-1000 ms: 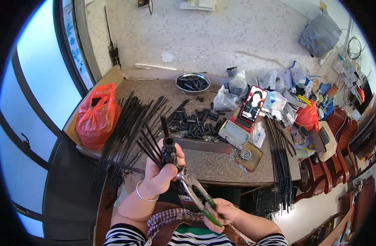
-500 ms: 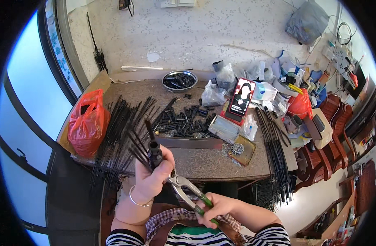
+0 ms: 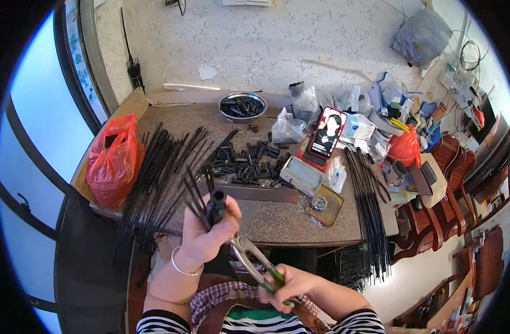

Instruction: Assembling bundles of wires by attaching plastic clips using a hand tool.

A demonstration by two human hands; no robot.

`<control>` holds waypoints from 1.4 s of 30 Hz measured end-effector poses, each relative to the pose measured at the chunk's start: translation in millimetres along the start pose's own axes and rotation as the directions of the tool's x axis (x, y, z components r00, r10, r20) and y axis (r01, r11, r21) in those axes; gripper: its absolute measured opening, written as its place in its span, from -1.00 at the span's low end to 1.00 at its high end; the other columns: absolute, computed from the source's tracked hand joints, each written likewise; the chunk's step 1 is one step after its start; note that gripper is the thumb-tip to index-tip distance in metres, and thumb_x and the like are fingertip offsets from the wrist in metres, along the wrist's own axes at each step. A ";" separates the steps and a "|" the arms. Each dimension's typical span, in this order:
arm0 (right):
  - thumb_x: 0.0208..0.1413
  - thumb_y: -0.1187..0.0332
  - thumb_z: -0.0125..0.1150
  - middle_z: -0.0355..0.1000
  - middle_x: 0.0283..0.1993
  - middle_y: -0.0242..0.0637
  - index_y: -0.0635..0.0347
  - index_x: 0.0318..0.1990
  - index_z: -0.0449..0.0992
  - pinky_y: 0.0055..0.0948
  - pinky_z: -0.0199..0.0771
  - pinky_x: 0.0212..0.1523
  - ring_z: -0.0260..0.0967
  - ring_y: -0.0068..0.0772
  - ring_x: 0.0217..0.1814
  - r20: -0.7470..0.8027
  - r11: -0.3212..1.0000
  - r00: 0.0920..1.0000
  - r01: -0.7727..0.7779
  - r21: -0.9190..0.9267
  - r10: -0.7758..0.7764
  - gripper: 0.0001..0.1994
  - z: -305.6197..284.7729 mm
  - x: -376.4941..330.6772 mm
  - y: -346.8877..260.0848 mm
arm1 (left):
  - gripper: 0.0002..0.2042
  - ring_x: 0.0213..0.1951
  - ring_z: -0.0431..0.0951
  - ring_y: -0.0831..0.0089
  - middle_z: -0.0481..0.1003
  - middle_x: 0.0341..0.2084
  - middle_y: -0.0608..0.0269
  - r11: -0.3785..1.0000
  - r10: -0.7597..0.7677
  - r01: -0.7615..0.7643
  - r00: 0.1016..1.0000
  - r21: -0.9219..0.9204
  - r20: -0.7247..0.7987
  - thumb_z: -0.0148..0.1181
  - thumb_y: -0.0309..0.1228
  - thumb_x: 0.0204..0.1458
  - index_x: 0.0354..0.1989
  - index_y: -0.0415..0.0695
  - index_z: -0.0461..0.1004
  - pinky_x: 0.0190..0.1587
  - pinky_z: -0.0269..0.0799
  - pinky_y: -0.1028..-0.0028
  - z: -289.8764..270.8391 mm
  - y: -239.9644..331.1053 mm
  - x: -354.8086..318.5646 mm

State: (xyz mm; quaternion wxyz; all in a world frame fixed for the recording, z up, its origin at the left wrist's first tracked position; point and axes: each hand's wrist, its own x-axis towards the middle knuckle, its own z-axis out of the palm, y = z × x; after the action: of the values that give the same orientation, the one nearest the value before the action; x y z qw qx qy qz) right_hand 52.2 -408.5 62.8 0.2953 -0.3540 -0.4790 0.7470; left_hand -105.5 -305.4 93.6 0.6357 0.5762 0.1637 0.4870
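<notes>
My left hand is closed around a black tubular plastic part, held upright with its hollow end up. Several thin black rods stick up beside it from the same grip. Lower right, my right hand grips the green handles of metal pliers. Their head reaches up to my left hand's thumb side; the jaw tips are hidden, so what they bite on cannot be made out. Beyond my hands, a pile of short black plastic parts lies on the table behind a low dark strip.
Long black rods lie left, beside a red plastic bag; another rod bundle overhangs the front edge at right. A metal bowl of black parts stands at the back. Near a phone sit a clear box and a tray.
The view has shifted slightly. My left hand has tilted a little with the black part and rods. Both hands keep their grips, and the pliers' handles look slightly closer together.
</notes>
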 end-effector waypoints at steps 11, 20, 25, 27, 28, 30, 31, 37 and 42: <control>-0.25 0.50 -0.01 0.26 -0.52 -0.21 0.38 -0.27 0.17 -0.48 0.23 -0.55 0.23 -0.31 -0.58 -0.279 0.375 0.824 -0.088 -0.923 -0.493 -0.70 35.3 3.6 0.3 | -0.47 -0.63 0.22 0.73 0.25 -0.67 0.43 0.996 -0.085 0.083 0.994 0.042 0.070 0.40 -0.38 -0.79 -0.52 -0.22 0.24 -0.61 0.08 0.79 -23.7 16.3 -20.8; -0.07 0.44 -0.20 0.22 -0.26 -0.05 0.36 0.00 -0.09 -0.54 0.23 -0.32 0.25 -0.44 -0.38 0.027 0.997 1.000 -0.018 0.082 0.016 -0.56 48.3 5.5 -3.6 | -0.61 -0.68 0.13 0.74 0.19 -0.72 0.46 0.983 0.014 -0.015 1.000 0.181 0.003 0.35 -0.41 -0.65 -0.62 -0.16 0.24 -0.66 0.01 0.74 -24.9 31.0 -40.7; -0.05 0.39 -0.20 0.26 -0.50 -0.21 0.36 0.00 -0.11 -0.64 0.21 -0.53 0.20 -0.52 -0.56 0.029 0.979 0.995 -0.098 0.178 0.095 -0.55 56.8 1.5 -3.9 | -0.66 -0.63 0.18 0.76 0.22 -0.74 0.49 0.963 0.049 -0.055 0.998 0.265 0.030 0.32 -0.38 -0.56 -0.65 -0.15 0.23 -0.60 0.09 0.75 -30.2 24.6 -45.1; -0.04 0.40 -0.21 0.22 -0.56 -0.27 0.37 -0.05 -0.03 -0.66 0.17 -0.58 0.16 -0.56 -0.60 0.010 0.995 0.999 -0.044 0.092 0.043 -0.61 44.8 4.8 2.7 | -0.68 -0.63 0.18 0.76 0.22 -0.73 0.49 0.964 0.020 -0.019 1.000 0.265 -0.001 0.31 -0.39 -0.54 -0.65 -0.15 0.23 -0.60 0.10 0.74 -22.7 14.7 -36.2; -0.04 0.40 -0.22 0.18 -0.62 -0.33 0.38 -0.10 0.05 -0.68 0.13 -0.62 0.11 -0.60 -0.64 -0.004 1.000 1.000 0.010 0.002 -0.010 -0.66 38.2 7.8 8.0 | -0.69 -0.62 0.19 0.75 0.23 -0.72 0.49 0.970 0.022 -0.006 0.998 0.245 -0.062 0.30 -0.41 -0.53 -0.64 -0.15 0.24 -0.59 0.10 0.74 -18.7 6.6 -29.8; -0.05 0.43 -0.19 0.12 -0.67 -0.41 0.32 -0.31 0.18 -0.72 0.07 -0.68 0.04 -0.67 -0.68 -0.086 0.996 0.996 0.032 0.085 -0.025 -0.84 31.5 14.9 27.3 | -0.73 -0.62 0.19 0.74 0.24 -0.68 0.46 0.970 -0.016 0.050 0.989 0.238 -0.144 0.26 -0.49 -0.55 -0.64 -0.16 0.27 -0.59 0.08 0.74 -9.4 -7.2 -18.9; -0.05 0.44 -0.18 0.11 -0.68 -0.42 0.29 -0.36 0.19 -0.73 0.05 -0.69 0.03 -0.69 -0.69 -0.107 0.993 0.994 0.024 0.113 -0.012 -0.88 23.9 17.2 36.0 | -0.73 -0.61 0.20 0.72 0.25 -0.67 0.43 0.971 -0.045 0.084 0.984 0.226 -0.170 0.24 -0.53 -0.54 -0.61 -0.18 0.27 -0.58 0.10 0.72 -5.7 -16.0 -15.0; -0.10 0.41 -0.07 0.21 -0.65 -0.37 0.24 -0.48 0.25 -0.65 0.16 -0.65 0.15 -0.66 -0.65 -0.474 0.992 0.877 0.016 -0.123 -0.073 -0.91 -42.9 6.0 31.2 | -0.56 -0.75 0.20 0.63 0.21 -0.80 0.38 0.990 -0.116 0.124 0.987 0.066 -0.114 0.18 -0.61 -0.49 -0.35 -0.29 0.14 -0.67 0.11 0.70 21.4 -70.4 18.3; -0.26 0.44 0.03 0.25 -0.49 -0.12 0.26 -0.45 0.27 -0.35 0.24 -0.40 0.22 -0.16 -0.44 -0.777 0.582 0.366 -0.517 -0.628 -0.513 -0.84 -166.3 -8.1 16.8 | -0.55 -0.76 0.15 0.75 0.17 -0.85 0.46 0.995 -0.075 0.069 0.993 -0.079 -0.088 0.23 -0.59 -0.50 -0.33 -0.26 0.19 -0.68 0.06 0.76 29.3 -81.6 34.2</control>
State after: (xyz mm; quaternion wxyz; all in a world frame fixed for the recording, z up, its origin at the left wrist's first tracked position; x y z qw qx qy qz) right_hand 190.1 -336.8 1.0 0.3099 -0.8001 -0.5045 0.0964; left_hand -31.6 -283.3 41.2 0.6661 0.5225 0.1946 0.4954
